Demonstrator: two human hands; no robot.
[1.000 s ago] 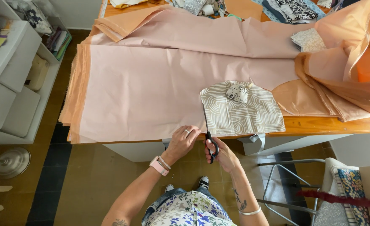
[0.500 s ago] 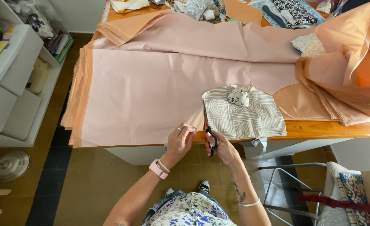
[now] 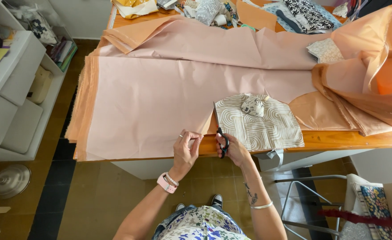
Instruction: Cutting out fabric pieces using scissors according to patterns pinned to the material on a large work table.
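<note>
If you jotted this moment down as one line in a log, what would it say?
right hand: holds black scissors, cutting into peach fabric at table edge | left hand: pinches fabric beside cut | patterned beige piece: right of cut

Right hand grips scissors (black-handled); left hand pinches peach fabric.

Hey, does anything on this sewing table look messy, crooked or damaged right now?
The peach fabric lies mostly flat, but its right end is bunched in a crumpled heap at the table's edge. A cut runs up from the near hem beside the scissors in the right hand; the left hand holds the hem.
</note>
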